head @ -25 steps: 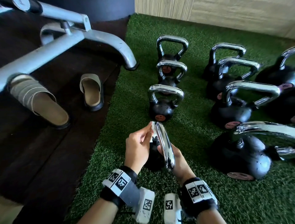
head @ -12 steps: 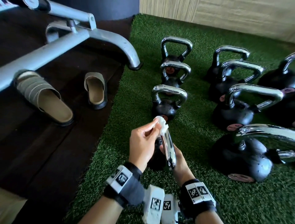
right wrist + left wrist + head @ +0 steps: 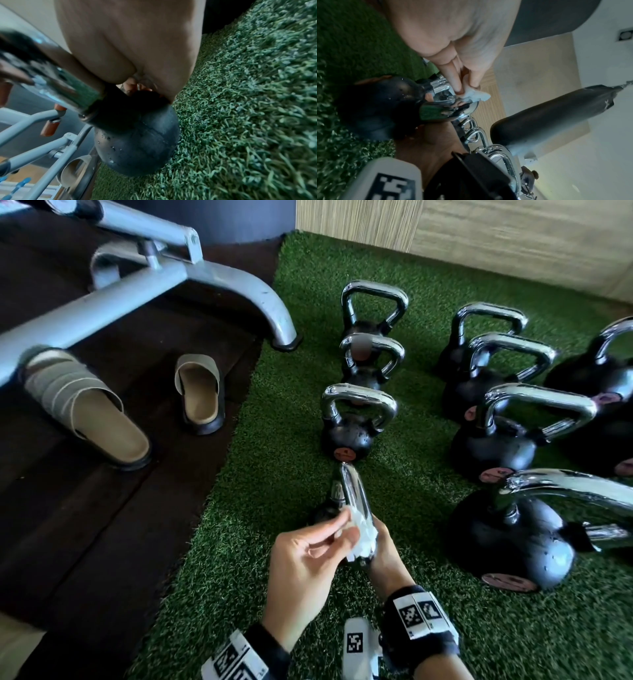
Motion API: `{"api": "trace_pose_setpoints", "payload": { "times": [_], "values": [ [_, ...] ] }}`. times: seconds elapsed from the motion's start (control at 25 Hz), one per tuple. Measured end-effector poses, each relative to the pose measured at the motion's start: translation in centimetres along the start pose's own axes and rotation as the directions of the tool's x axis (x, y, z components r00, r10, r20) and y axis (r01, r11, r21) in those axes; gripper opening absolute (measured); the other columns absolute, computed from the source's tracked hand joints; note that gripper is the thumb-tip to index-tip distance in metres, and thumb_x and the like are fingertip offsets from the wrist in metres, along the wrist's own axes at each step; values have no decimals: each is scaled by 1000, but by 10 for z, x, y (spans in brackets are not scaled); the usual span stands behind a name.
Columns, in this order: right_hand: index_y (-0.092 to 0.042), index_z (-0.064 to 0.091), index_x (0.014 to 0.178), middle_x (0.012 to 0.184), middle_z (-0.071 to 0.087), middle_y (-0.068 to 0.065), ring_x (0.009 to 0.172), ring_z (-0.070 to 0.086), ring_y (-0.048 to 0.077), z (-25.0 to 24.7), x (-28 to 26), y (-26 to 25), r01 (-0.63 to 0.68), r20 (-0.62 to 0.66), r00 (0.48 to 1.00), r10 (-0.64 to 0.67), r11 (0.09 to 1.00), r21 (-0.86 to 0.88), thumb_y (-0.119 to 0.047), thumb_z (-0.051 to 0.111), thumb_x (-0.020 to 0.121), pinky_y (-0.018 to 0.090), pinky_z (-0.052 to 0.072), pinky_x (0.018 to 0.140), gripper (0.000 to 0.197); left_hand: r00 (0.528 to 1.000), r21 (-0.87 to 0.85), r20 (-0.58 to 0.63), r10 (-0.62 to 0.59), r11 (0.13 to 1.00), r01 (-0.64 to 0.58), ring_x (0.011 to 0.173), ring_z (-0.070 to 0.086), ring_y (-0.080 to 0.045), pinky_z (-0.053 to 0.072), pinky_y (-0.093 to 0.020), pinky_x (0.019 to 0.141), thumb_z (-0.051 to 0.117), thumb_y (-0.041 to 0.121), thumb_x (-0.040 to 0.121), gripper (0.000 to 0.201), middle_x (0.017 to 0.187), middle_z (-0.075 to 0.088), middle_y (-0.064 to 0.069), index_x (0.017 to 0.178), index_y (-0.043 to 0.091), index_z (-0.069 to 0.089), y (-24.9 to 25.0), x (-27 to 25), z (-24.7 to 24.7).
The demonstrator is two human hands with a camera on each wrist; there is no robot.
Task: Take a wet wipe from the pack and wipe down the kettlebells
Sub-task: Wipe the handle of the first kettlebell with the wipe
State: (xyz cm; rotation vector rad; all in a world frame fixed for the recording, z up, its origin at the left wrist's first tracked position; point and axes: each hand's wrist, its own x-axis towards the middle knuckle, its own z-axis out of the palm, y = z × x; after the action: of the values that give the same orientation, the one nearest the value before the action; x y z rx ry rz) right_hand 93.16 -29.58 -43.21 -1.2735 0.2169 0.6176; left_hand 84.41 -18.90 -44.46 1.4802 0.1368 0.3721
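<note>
Pinching the wipe (image 3: 359,529) at lower centre, the left hand (image 3: 308,570) should rub the full handle (image 3: 354,491) while the right hand (image 3: 387,556) grips the kettlebell (image 3: 137,142).

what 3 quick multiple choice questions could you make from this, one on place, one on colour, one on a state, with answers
1. Where do the kettlebells stand?
A. on green turf
B. on a shelf
C. on a bench

2. What colour is the wipe?
A. blue
B. white
C. yellow

3. What is the left hand doing?
A. hanging idle
B. lifting a sandal
C. pinching the wipe against a handle

Answers:
1 A, the turf lies under all of them.
2 B, it shows white in the head view.
3 C, it presses the wipe on the chrome handle of the nearest kettlebell, which the right hand steadies.
</note>
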Motion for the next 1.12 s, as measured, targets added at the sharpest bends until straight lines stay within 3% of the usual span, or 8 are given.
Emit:
{"api": "trace_pose_setpoints", "payload": {
  "times": [0.16, 0.36, 0.48, 0.56, 0.72, 0.88, 1.0, 1.12],
  "values": [
    [-3, 60, 104, 59, 69, 0, 51, 66, 9, -6, 12, 9, -61, 128, 991, 43, 987, 146, -17, 42, 107, 20, 54, 51, 23, 997, 87, 32, 75, 993, -77, 88, 77, -20, 59, -17, 70, 76, 11, 87, 34, 111, 77, -7, 121, 14, 72, -8, -14, -4],
    [3, 54, 134, 112, 73, 15, 78, 70, 5, -17, 22, 25, 98, 61, 994, -86, 969, -227, -23, 58, 97, 19, 59, 71, 46, 979, 286, 142, 148, 940, -184, 111, 71, -6, 63, -29, 84, 77, 13, 90, 34, 126, 70, 3, 123, 18, 71, -30, -22, -18],
    [-7, 55, 136, 98, 72, 1, 82, 68, 13, -23, 26, 28, 111, 36, 994, -106, 911, -397, -52, 70, 61, 32, 58, 80, 89, 962, 466, 226, 154, 850, -246, 117, 65, 3, 61, -24, 87, 72, 18, 94, 32, 133, 65, 6, 125, 25, 68, -40, -18, -27],
    [-16, 60, 132, 93, 72, -5, 83, 71, 16, -30, 26, 28, 122, 57, 992, -108, 835, -536, -59, 77, 64, 33, 58, 76, 82, 962, 494, 257, 92, 843, -213, 118, 63, 6, 59, -22, 91, 70, 20, 94, 32, 134, 64, 10, 125, 24, 68, -37, -11, -34],
    [-31, 69, 122, 111, 74, -12, 90, 72, 6, -32, 9, -10, 195, -28, 939, -344, 595, -779, -42, 63, 97, 21, 57, 70, 28, 993, 235, 45, -112, 967, 98, 110, 70, 1, 58, -25, 93, 72, 30, 85, 28, 117, 71, 25, 112, 29, 74, -6, 3, -44],
    [-32, 76, 110, 93, 75, -10, 74, 70, 8, -11, -34, -58, 523, -50, 705, -708, 566, -637, -30, 71, 92, 26, 55, 61, 19, 983, -1, -62, -173, 985, 173, 105, 70, -4, 57, -23, 90, 74, 26, 78, 27, 111, 77, 13, 104, 30, 79, 26, 17, -52],
    [-26, 77, 115, 104, 75, -12, 89, 73, 8, 14, -57, -71, 609, 287, 780, -556, 568, -554, -34, 78, 85, 25, 61, 74, 31, 983, -172, -55, -177, 971, 166, 106, 66, -16, 57, -38, 94, 77, 27, 76, 29, 114, 73, 3, 104, 26, 82, 41, 26, -50],
    [-28, 77, 115, 112, 74, -17, 98, 73, 5, 22, -58, -64, 570, 347, 821, -453, 620, -540, -42, 84, 72, 29, 61, 86, 45, 981, -316, -3, -196, 931, 185, 100, 70, -17, 58, -29, 85, 89, 40, 70, 53, 107, 74, -5, 120, 28, 74, 48, 31, -49]
  ]
}}
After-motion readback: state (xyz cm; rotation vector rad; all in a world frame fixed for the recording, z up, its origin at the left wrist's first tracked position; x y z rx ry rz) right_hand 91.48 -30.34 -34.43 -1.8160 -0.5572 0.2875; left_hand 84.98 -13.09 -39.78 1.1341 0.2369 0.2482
